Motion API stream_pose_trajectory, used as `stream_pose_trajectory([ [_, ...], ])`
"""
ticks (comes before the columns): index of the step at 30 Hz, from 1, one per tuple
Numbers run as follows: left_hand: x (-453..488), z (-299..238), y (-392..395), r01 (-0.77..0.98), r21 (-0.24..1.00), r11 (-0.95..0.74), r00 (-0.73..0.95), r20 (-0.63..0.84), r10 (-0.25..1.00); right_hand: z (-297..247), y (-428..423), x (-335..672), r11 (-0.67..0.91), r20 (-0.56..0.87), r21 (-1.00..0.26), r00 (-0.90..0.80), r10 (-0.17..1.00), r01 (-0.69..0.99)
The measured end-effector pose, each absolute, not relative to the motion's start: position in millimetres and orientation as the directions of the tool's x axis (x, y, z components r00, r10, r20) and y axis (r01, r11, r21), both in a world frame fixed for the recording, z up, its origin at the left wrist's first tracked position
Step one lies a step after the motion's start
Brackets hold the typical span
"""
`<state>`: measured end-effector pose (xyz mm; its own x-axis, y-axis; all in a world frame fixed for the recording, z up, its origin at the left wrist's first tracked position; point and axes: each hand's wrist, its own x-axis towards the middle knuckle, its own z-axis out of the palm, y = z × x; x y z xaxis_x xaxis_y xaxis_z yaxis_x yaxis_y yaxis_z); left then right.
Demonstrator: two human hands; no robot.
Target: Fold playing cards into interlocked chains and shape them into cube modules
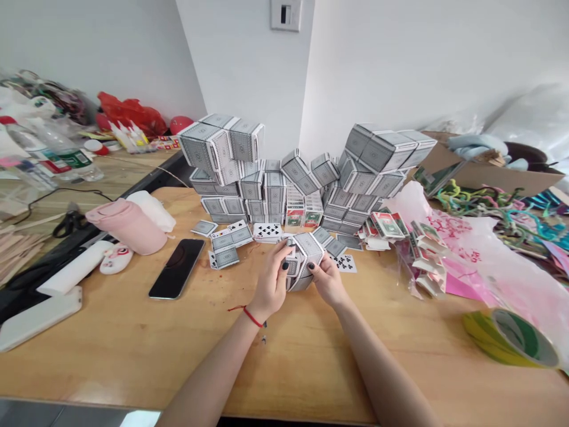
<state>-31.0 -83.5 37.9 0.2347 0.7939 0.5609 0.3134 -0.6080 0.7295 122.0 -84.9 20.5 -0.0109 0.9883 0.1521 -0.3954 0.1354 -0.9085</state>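
Observation:
Both hands hold a small box folded from grey-backed playing cards (307, 249) above the middle of the wooden table. My left hand (272, 281) grips its left side, with the thumb on the near face. On the right edge, my right hand (329, 280) pinches it between thumb and fingers. Behind stand stacked card boxes, in a left stack (213, 154) and a right stack (377, 154), with tilted card boxes (300, 172) between them. Loose playing cards (231, 237) lie in front of the stacks. Fingers partly hide the held box.
A black phone (176, 268) and a pink rolled pouch (127, 224) lie to the left. Red-green card packs (387, 225) and crumpled pink-white plastic (484, 249) are on the right, near a yellow-green tape roll (511, 337). A cardboard box (502, 172) stands farther back.

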Motion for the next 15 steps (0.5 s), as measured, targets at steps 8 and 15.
stream_pose_trajectory([
  [8,-31.0,37.2,-82.4,0.343,0.737,-0.583,0.222,0.539,0.813,22.7,-86.3,121.5,0.147,0.176,-0.923,-0.050,0.983,-0.355],
  [15,-29.5,38.9,-83.6,0.370,0.715,-0.594,0.203,0.562,0.802,20.9,-86.1,122.0,0.153,0.184,-0.925,-0.057,0.981,-0.348],
])
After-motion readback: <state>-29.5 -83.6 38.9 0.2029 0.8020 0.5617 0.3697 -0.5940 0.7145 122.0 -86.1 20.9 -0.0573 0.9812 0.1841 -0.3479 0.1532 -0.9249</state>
